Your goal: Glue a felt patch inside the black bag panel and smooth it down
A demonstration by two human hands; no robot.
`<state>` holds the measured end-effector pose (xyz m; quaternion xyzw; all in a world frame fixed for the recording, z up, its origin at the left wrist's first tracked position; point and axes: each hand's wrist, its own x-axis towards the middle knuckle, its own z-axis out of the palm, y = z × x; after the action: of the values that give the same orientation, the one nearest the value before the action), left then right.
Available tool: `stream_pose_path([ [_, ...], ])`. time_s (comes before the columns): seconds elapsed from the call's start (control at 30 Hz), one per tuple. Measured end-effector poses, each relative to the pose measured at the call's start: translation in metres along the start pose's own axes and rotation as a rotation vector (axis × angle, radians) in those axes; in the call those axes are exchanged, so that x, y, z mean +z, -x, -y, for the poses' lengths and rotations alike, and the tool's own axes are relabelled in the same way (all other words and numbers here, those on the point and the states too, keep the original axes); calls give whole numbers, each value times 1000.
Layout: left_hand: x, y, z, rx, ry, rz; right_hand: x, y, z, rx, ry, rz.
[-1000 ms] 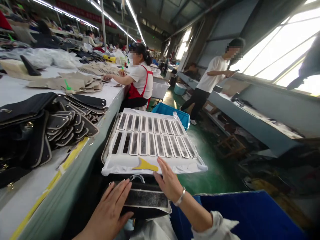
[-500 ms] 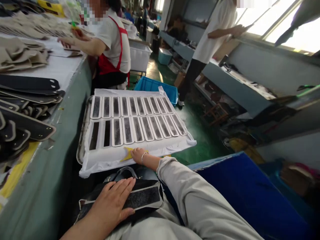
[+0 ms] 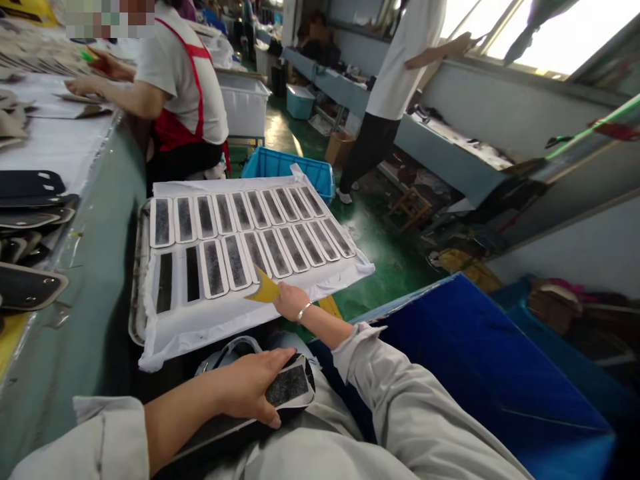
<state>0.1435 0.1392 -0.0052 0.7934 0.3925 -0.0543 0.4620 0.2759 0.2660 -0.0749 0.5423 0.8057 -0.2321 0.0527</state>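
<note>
My left hand [image 3: 253, 387] lies on a black piece [image 3: 293, 385] on my lap, which has a dark speckled panel with a pale border. Its fingers are stretched together over the top and the thumb stands apart. In my right hand [image 3: 291, 300] is a yellow card [image 3: 265, 288] with a notched end, pinched at its near end over the front edge of the board. The white-covered board [image 3: 210, 327] carries two rows of rounded dark strips [image 3: 213, 268] with pale rims. At the near left, two dark strips [image 3: 165, 283] lack that rounded rim.
To the left runs a workbench [image 3: 103, 200] with stacked black pieces [image 3: 31, 285]. A person [image 3: 185, 87] in a red apron sits beyond it. Behind the board is a blue crate [image 3: 287, 170]; a dark blue panel [image 3: 450, 353] stands to my right. Another person [image 3: 395, 87] stands near the windows.
My right hand has lifted the yellow card and turned it over the strips. My left hand has shifted right along the black piece. The whole view has swung to the right.
</note>
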Motion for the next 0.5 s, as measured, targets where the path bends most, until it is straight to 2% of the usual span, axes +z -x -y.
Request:
stream_pose_path([
  [0.17, -9, -27, 15, 128, 257, 153, -30, 84, -49, 89, 27, -17],
  [0.27, -8, -39, 23, 142, 479, 262, -37, 131, -66, 92, 29, 91],
  [0.37, -4, -46, 26, 167, 669, 262, -36, 156, -65, 85, 98, 178],
  [0.43, -2, -49, 25, 172, 685, 209, -33, 161, -55, 63, 148, 189],
  [0.5, 2, -52, 25, 91, 718, 191, -30, 157, -44, 39, 160, 171],
])
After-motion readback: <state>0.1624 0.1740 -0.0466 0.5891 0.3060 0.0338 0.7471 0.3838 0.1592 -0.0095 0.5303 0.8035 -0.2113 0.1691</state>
